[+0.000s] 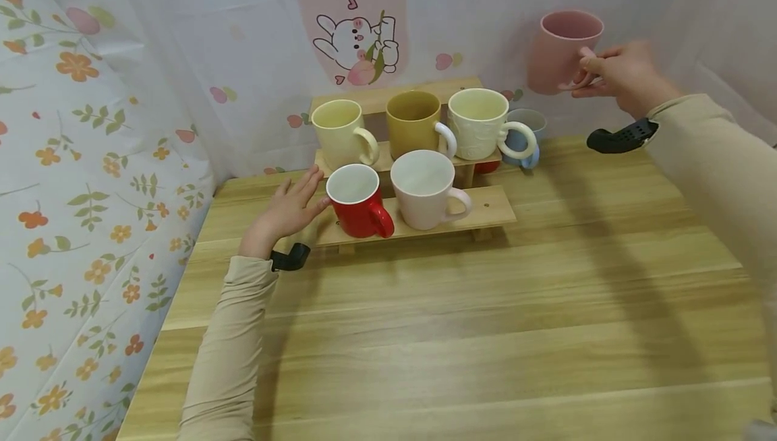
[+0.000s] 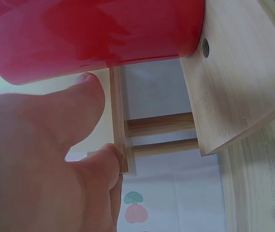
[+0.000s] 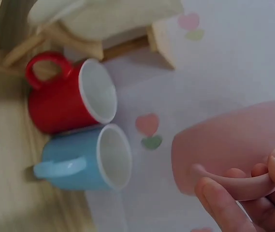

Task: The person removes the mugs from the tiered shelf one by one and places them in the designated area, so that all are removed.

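The tapered pink mug (image 1: pixel 560 53) hangs in open air, higher than the blue mug (image 1: pixel 519 148), well off the wooden rack's (image 1: pixel 492 208) right edge, its handle (image 3: pixel 238 187) pinched by the right hand (image 1: pixel 631 77), while the left hand (image 1: pixel 285 212), fingers extended, touches the rack's left edge beside a glossy red mug (image 1: pixel 355 217).

- A pale yellow-brown, wood-grained bench (image 1: pixel 485 333), its grain running roughly parallel to the far edge.
- Behind that edge, a creased white cloth backdrop (image 1: pixel 243 30) with pink-and-green fruit-like motifs.
- On it, a pink printed panel (image 1: pixel 351 36) showing a white rabbit and dark characters.
- Beyond the bench's left edge, a white cloth with orange flowers and green leaves (image 1: pixel 91 245).
- Soft light leaves a dull sheen mid-bench.
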The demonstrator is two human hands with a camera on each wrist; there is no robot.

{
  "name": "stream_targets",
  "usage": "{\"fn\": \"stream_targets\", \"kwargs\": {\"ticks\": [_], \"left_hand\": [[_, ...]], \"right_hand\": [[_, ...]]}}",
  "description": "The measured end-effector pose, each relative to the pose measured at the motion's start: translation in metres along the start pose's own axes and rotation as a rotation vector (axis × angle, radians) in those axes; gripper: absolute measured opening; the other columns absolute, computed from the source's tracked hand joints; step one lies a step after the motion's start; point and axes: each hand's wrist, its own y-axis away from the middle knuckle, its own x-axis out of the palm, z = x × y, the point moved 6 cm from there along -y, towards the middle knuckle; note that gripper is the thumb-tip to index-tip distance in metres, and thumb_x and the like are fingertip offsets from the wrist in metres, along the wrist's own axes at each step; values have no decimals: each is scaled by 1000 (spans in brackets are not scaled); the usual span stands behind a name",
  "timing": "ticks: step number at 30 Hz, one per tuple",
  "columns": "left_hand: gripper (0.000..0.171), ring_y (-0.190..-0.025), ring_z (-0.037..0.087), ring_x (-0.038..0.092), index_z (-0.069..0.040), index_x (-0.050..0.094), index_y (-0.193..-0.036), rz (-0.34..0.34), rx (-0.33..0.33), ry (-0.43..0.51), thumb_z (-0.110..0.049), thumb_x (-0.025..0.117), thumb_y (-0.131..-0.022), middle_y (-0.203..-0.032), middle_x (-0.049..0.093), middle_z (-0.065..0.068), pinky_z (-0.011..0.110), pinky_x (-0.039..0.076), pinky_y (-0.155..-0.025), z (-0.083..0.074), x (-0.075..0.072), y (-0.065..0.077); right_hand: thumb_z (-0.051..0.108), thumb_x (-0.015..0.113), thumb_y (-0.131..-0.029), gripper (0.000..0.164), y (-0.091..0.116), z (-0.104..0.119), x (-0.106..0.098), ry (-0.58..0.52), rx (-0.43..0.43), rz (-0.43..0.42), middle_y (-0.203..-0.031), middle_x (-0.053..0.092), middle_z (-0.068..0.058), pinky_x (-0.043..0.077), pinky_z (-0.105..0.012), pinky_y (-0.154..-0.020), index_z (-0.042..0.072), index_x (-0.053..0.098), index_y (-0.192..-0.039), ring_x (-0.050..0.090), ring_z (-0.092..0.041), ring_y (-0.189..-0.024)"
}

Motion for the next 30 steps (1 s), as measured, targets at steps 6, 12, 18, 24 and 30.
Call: {"fn": "stream_targets", "kwargs": {"ticks": [6, 12, 18, 24, 30], "left_hand": [[65, -147, 38, 6, 0, 13, -152, 1, -9, -7, -34, 39, -103, -161, 4, 14, 55, -5, -117, 4, -2, 2], [65, -146, 42, 1, -2, 12, -153, 6, -28, 0, -36, 38, -103, -162, 2, 11, 56, -4, -117, 5, -2, 4], [65, -146, 42, 2, -3, 13, -153, -5, -16, -7, -36, 38, -103, -162, 3, 10, 56, -3, -117, 5, -1, 1], [65, -146, 41, 1, -2, 12, -153, -4, -17, -11, -35, 38, -103, -162, 2, 11, 55, -3, -118, 5, 0, 1], [65, -147, 39, 4, -2, 13, -153, -8, -12, -16, -35, 38, -103, -162, 3, 11, 56, -2, -118, 4, 0, 0]], "right_hand": [[22, 63, -90, 32, 2, -23, -14, 9, 9, -6, -66, 63, -4, 57, -24, -58, 1, 69, -66, 68, -13, -60], [24, 62, -91, 34, 3, -50, -23, 15, 49, -36, -63, 64, -3, 57, -23, -57, 4, 70, -64, 69, -12, -58], [26, 62, -90, 32, 3, -73, -37, 12, 49, -43, -67, 63, -1, 57, -22, -59, 5, 70, -67, 68, -11, -61], [30, 59, -91, 33, 1, -84, -43, 78, 31, -50, -66, 63, 2, 56, -19, -58, 11, 71, -67, 67, -7, -61], [30, 57, -93, 34, 0, -103, -39, 111, 14, -12, -67, 62, 4, 55, -17, -60, 12, 70, -67, 66, -5, -62]]}}
